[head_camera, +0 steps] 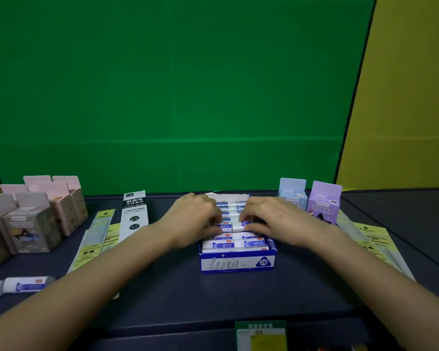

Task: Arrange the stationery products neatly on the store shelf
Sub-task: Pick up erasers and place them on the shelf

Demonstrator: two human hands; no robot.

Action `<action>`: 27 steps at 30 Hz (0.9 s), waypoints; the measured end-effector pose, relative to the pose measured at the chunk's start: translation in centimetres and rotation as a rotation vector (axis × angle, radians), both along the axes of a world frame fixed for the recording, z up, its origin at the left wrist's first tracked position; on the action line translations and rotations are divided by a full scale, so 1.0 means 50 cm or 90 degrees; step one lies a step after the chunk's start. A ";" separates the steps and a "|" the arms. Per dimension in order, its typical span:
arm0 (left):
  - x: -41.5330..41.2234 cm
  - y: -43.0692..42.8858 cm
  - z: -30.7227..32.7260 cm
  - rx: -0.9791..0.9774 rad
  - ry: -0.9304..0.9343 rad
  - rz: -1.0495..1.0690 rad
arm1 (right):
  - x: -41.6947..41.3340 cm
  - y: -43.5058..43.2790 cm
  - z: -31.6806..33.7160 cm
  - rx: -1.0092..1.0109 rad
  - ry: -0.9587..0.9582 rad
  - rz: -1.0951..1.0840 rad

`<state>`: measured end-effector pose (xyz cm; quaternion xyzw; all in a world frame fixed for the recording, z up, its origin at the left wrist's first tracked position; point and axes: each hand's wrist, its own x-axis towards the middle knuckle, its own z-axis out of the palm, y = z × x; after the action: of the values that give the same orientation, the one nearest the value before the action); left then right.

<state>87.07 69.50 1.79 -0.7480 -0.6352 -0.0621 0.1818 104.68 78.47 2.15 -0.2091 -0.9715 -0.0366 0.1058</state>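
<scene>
A blue and white eraser box (237,262) marked 2B sits mid-shelf on the dark shelf (178,295). Rows of white erasers with blue sleeves (230,244) fill it. My left hand (195,219) rests over the box's left half, its fingers pressing an eraser (224,226) in a middle row. My right hand (271,220) covers the right half, fingertips on the neighbouring eraser (240,225). The hands hide much of the middle rows. Two loose erasers (18,285) lie at the shelf's front left.
Pink and grey cartons (33,216) stand at the left. A black and white refill box (134,214) and yellow-backed packets (96,239) lie left of the eraser box. Light blue (292,196) and purple cartons (323,202) stand right, with more packets (370,244). A green price tag (260,335) hangs at the front edge.
</scene>
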 end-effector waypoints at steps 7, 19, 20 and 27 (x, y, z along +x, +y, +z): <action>0.002 -0.003 0.007 -0.020 -0.021 -0.012 | -0.008 -0.007 0.004 0.012 0.023 -0.021; 0.065 0.042 0.047 0.081 -0.209 -0.052 | 0.137 0.022 0.068 0.100 0.221 -0.127; 0.081 0.058 0.045 0.076 -0.236 -0.061 | 0.157 0.038 0.070 0.091 0.241 -0.153; 0.165 0.193 0.037 -0.073 -0.472 -0.018 | 0.227 0.115 0.025 -0.154 0.226 -0.239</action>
<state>95.33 79.16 3.66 -0.6924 -0.6499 -0.2956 -0.1038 116.04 84.23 3.37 -0.3994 -0.8793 0.0981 0.2401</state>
